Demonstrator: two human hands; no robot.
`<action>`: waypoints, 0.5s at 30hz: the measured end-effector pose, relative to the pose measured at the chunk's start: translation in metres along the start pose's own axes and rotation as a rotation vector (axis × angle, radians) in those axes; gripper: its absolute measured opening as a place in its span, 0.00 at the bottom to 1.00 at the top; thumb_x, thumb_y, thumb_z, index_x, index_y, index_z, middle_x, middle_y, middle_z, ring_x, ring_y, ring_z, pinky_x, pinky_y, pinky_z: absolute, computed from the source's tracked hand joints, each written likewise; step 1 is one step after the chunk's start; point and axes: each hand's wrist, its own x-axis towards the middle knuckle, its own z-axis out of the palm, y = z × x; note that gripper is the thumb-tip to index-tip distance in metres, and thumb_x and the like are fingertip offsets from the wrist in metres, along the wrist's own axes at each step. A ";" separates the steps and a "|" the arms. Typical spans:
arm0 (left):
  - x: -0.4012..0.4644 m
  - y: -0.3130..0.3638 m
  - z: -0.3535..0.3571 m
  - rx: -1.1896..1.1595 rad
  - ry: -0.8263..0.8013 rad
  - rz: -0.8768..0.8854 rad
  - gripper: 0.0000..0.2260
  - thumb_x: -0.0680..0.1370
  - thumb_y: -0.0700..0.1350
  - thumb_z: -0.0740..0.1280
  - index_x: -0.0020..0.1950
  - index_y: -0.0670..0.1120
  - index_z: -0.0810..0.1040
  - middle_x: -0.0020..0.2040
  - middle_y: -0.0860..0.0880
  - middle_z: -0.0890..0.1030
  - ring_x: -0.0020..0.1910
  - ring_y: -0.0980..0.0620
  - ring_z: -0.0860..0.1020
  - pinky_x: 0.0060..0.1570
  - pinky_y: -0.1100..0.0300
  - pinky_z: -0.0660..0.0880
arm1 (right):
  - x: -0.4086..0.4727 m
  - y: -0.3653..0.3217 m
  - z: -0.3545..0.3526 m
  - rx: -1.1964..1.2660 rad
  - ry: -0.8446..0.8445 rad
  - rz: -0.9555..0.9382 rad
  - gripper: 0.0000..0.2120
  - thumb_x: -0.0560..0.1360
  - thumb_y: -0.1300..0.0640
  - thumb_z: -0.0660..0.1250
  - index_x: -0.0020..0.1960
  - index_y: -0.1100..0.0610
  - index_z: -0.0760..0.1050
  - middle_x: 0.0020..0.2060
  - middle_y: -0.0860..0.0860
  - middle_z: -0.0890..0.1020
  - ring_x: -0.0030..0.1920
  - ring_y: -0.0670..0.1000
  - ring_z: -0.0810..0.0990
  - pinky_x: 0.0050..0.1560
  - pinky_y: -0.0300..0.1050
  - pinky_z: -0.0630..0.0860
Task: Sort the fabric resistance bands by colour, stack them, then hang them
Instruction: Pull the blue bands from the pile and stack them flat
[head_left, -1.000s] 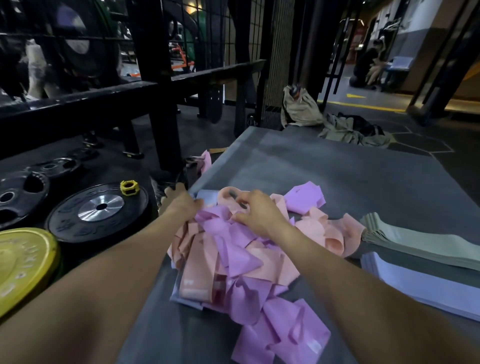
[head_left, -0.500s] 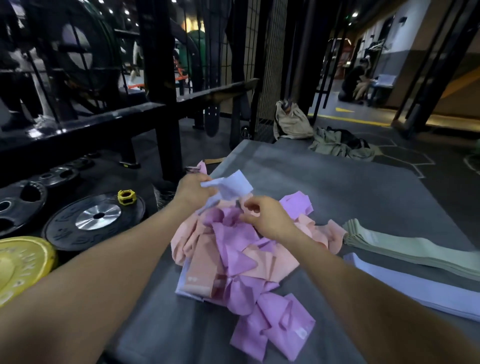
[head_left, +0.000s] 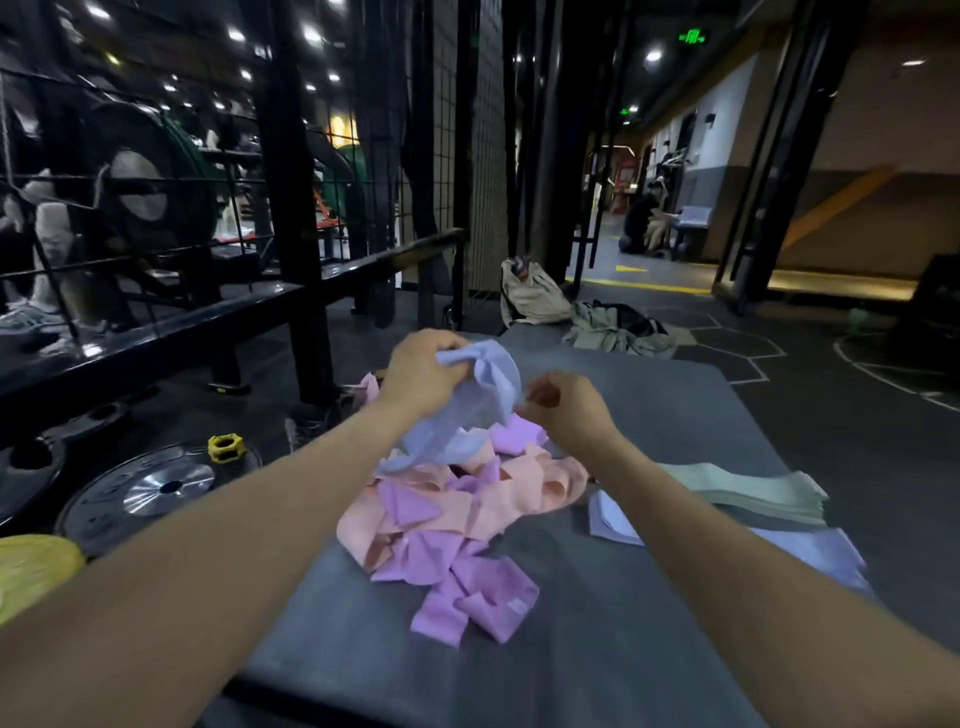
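A tangled pile of pink, peach and purple fabric bands (head_left: 457, 525) lies on the grey mat (head_left: 597, 639). My left hand (head_left: 421, 371) grips a pale blue band (head_left: 467, 410) and holds it lifted above the pile, its tail still hanging down into the heap. Just right of that band, my right hand (head_left: 566, 410) hovers with curled fingers; whether they pinch the band's edge is unclear. To the right lie a flat stack of pale green bands (head_left: 748, 491) and a stack of pale blue bands (head_left: 810, 551).
Black weight plates (head_left: 156, 488), a yellow plate (head_left: 31, 571) and a yellow collar (head_left: 226, 448) lie on the floor at left, beside a black rack (head_left: 296, 208). A beige bag (head_left: 530, 296) and clothes (head_left: 618, 327) sit beyond the mat. A person crouches far back (head_left: 644, 218).
My left hand has drawn the pale blue band out of the pile and raised it higher. My right hand has lifted off the pile toward the band. The camera has tilted up.
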 end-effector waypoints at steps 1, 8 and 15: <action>-0.010 0.001 0.007 0.007 -0.050 0.006 0.03 0.72 0.38 0.70 0.44 0.43 0.82 0.38 0.48 0.78 0.37 0.54 0.74 0.32 0.71 0.66 | -0.009 0.005 -0.005 -0.044 -0.005 0.002 0.03 0.73 0.65 0.66 0.43 0.59 0.78 0.40 0.55 0.78 0.42 0.49 0.73 0.39 0.37 0.64; -0.081 -0.021 0.044 0.109 -0.356 -0.037 0.11 0.69 0.33 0.73 0.50 0.40 0.82 0.49 0.44 0.82 0.46 0.53 0.76 0.37 0.76 0.67 | -0.068 0.062 -0.004 -0.142 -0.168 0.091 0.05 0.69 0.68 0.70 0.45 0.62 0.80 0.48 0.57 0.79 0.46 0.48 0.71 0.45 0.37 0.72; -0.076 0.015 0.033 -0.142 -0.255 -0.121 0.10 0.72 0.36 0.72 0.52 0.39 0.80 0.48 0.44 0.81 0.45 0.53 0.77 0.42 0.70 0.72 | -0.086 0.053 -0.012 -0.081 -0.201 0.070 0.19 0.71 0.60 0.72 0.59 0.64 0.75 0.46 0.55 0.78 0.54 0.54 0.75 0.51 0.44 0.73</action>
